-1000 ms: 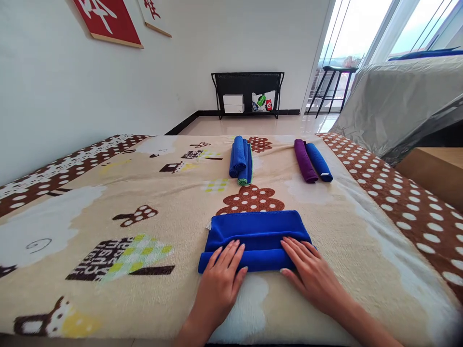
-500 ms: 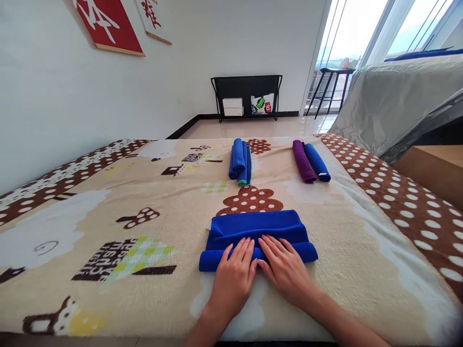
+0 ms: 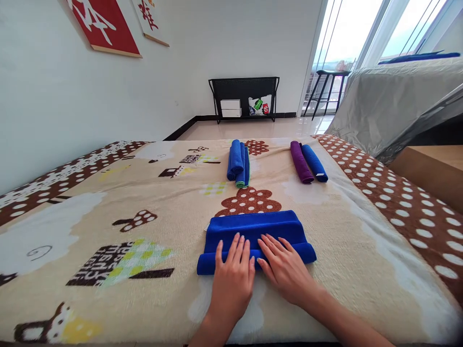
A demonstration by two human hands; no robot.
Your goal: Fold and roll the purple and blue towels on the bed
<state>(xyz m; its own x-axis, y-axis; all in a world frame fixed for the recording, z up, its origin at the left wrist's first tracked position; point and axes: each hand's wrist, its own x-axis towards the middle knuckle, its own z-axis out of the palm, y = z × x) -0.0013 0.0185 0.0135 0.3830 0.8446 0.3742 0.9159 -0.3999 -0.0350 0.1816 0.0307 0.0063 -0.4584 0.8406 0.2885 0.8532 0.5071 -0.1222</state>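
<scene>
A blue towel (image 3: 253, 226) lies flat on the patterned blanket (image 3: 144, 202), its near edge rolled into a low tube. My left hand (image 3: 233, 272) lies palm down on the middle of that roll, fingers stretched out. Right beside it, my right hand (image 3: 284, 265) also presses flat on the roll with spread fingers. Neither hand grips anything.
Farther back lie rolled blue towels with a green-edged one (image 3: 238, 163), and a purple roll (image 3: 301, 162) beside a blue roll (image 3: 314, 163). A black rack (image 3: 244, 96) stands by the far wall. A grey covered object (image 3: 394, 101) is at the right.
Both hands have come together from the ends of the roll to its middle. The rolled edge has moved slightly forward over the towel.
</scene>
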